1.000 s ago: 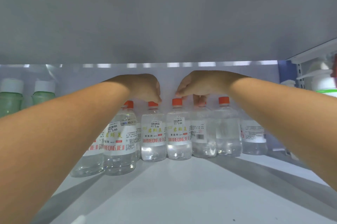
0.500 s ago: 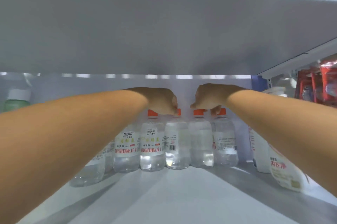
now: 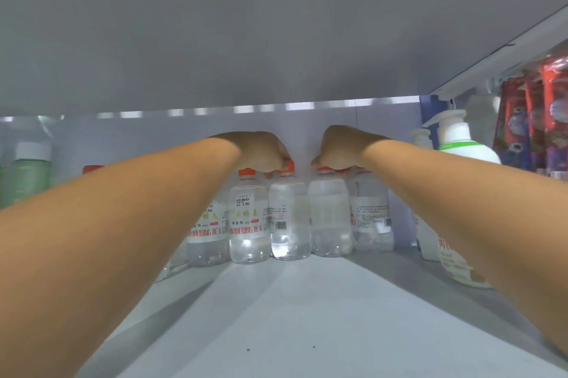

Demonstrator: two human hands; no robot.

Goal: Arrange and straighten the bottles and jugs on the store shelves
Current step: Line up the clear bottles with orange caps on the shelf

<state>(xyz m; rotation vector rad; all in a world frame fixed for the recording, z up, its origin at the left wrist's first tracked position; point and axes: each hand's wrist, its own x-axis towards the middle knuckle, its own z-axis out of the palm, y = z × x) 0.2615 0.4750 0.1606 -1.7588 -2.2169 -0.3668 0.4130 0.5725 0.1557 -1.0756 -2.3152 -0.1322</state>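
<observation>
Orange-capped clear bottles stand upright in a row at the back of a grey shelf, touching side by side, as a person reaches in with both bare arms. Left hand, fingers curled downward, grips the orange cap of a bottle whose barcode faces out; just left of it a labelled bottle shows red lettering and a price sticker. Right hand, likewise curled, pinches the cap of the neighbouring bottle, whose label is turned away. More bottles of the same kind continue behind the left forearm. A green bottle with a white cap stands at far left, well apart from the row; a white pump bottle and red packets sit at right, beyond the right forearm
</observation>
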